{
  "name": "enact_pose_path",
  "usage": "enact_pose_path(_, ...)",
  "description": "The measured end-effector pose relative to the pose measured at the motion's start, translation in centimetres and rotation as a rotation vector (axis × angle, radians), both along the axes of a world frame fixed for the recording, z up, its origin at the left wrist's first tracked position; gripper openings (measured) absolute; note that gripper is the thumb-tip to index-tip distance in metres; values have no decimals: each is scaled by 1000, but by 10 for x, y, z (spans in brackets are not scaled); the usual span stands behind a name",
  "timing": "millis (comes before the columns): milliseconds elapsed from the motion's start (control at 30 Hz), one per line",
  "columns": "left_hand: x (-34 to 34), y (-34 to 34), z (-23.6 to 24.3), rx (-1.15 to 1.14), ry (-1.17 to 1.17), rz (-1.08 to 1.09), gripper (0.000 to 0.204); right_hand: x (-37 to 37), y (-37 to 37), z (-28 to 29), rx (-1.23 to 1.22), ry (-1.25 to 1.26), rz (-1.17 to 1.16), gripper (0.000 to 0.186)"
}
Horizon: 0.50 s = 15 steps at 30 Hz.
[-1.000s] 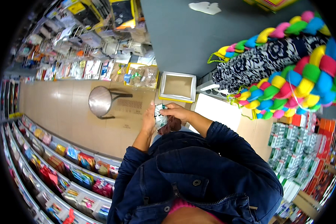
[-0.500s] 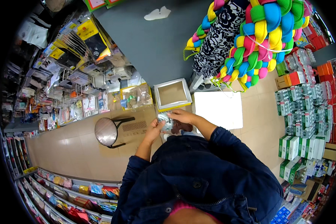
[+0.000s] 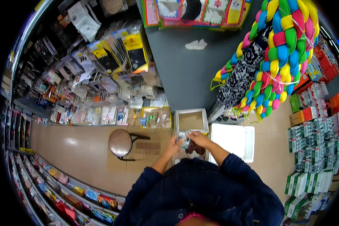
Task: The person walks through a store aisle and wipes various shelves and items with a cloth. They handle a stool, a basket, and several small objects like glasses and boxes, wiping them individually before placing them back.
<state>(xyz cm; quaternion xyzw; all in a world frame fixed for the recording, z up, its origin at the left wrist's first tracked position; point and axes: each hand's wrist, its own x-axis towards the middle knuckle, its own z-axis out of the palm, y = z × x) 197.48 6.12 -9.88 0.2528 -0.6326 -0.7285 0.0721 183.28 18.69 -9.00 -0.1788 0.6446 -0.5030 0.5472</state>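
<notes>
Silver-white packet (image 3: 183, 139) is clamped between the left hand (image 3: 172, 146) and right hand (image 3: 199, 139), at the near side of an open box (image 3: 191, 121); brown cloth (image 3: 196, 149) shows beneath the right hand, a white tray (image 3: 232, 138) lies to the right, and a round stool (image 3: 120, 142) stands to the left

Shop interior. I get beige tiled floor (image 3: 83, 162) left of the fingers (image 3: 195, 137), with a shiny glare spot. Round-topped stool (image 3: 120, 143) also left of them, by a printed cardboard sheet (image 3: 148, 161). Grey panel (image 3: 184, 75) beyond the fingers, white patch (image 3: 196, 45) on it. Crammed hanging racks (image 3: 86, 71) beyond-left, tiered shelves (image 3: 98, 189) nearer-left. Bright light strip (image 3: 332, 43) far right, beyond them.
</notes>
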Motion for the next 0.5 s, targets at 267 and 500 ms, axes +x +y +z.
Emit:
enact_pose_path(267, 28, 12, -6, 111, -124, 189, 19, 23, 11, -8, -3, -376, 202, 33)
enact_pose_path(500, 27, 27, -12, 344, -153, 139, 26, 38, 27, -25, -78, -387, 53, 30)
